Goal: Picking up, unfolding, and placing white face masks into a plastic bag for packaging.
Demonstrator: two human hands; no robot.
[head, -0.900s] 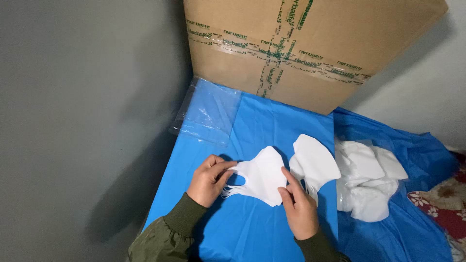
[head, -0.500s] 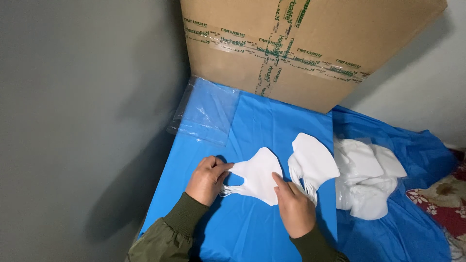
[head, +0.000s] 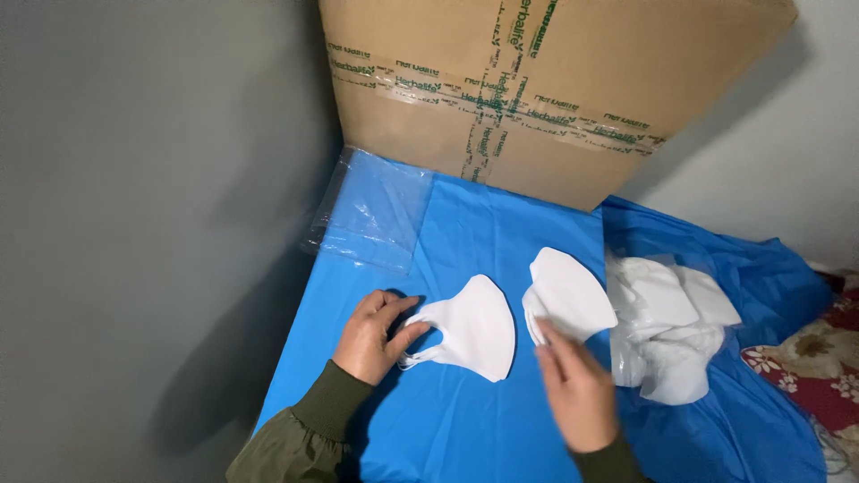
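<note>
from the head view, the one view i have, i see the left hand [head: 371,335] resting on the blue plastic-sheeted surface [head: 465,429], its thumb and fingers pinching the ear loop at the left edge of a white folded fabric face mask [head: 474,335] that lies flat there. that mask sits just left of centre, close in front of me.

what has changed: half a second ago the right hand [head: 577,394] was pressing down on the right side of this mask; now it has lifted off and shifted right, blurred with motion, fingers loosely spread and holding nothing that i can make out. its fingertips are at the lower edge of a small stack of white folded face masks [head: 573,291] lying just right of the first one. i read that as the flattened mask being let go on that side, with only the left hand's grip keeping hold of it.

counting: one single mask under my left hand; one small stack beside it, whose number i cannot tell because the edges overlap; one clear plastic bag holding a heap of white masks [head: 671,331] further right, count hidden too. one empty clear plastic bag [head: 376,210] lies flat at the far left corner of the sheet. one large brown cardboard box with taped seams [head: 537,89] stands upright behind everything. a patterned floral cloth [head: 810,367] shows at the right edge.
</note>
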